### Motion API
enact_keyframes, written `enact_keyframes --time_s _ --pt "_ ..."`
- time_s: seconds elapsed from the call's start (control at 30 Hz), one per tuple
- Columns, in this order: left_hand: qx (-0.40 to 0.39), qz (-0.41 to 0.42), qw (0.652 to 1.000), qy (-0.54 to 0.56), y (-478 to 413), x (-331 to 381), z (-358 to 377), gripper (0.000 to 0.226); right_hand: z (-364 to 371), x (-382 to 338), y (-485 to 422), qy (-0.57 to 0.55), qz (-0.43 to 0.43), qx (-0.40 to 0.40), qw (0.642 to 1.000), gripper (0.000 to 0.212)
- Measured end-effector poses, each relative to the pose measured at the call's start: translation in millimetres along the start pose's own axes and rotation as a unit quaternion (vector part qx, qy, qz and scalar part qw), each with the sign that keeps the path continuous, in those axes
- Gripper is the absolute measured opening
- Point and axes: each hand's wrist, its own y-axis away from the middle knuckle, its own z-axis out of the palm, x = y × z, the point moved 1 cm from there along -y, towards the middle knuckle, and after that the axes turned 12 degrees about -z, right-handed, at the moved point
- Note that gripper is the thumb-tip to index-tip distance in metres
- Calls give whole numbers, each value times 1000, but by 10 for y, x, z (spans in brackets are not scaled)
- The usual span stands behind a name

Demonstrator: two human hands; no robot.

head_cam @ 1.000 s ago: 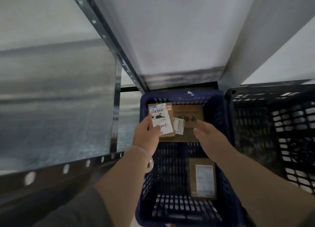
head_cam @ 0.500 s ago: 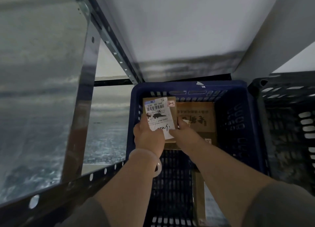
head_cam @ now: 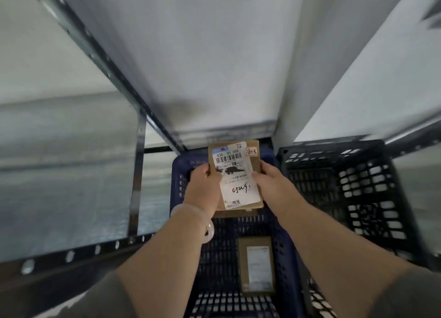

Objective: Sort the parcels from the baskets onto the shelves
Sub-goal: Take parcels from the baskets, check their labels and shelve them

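A small brown cardboard parcel (head_cam: 235,174) with a white shipping label and a red "2-3" mark is held above the blue basket (head_cam: 177,186). My left hand (head_cam: 204,188) grips its left edge and my right hand (head_cam: 268,182) grips its right edge. Another brown parcel (head_cam: 256,266) with a white label lies flat on the basket's floor nearer to me. Any parcel under the held one is hidden.
A black basket (head_cam: 358,198) stands right of the blue one. Grey metal shelving (head_cam: 138,174) with perforated rails rises at the left, and a grey shelf panel (head_cam: 214,67) slopes overhead. A pale bangle (head_cam: 207,224) sits on my left wrist.
My right hand has joined the left on the labelled parcel, and both have lifted it higher and closer to the camera. The view has tilted, showing the lower parcel again.
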Motion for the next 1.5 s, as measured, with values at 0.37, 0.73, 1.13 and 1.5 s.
enact_keyframes --time_s 0.37,0.73,1.13,1.5 --pt "-156 152 976 16 2872 1675 -36 32 -1033 -2430 2121 10 -140 138 981 38" --pt "-335 313 873 -167 5799 1894 544 24 -2222 -3228 4898 -4 -210 405 890 28" --pt "-448 482 705 -265 8217 1285 2043 32 -3814 -2964 7415 -72 -296 571 762 43" --pt "-480 498 672 -264 9318 354 3664 29 -5324 -2135 8720 -64 -292 559 774 46"
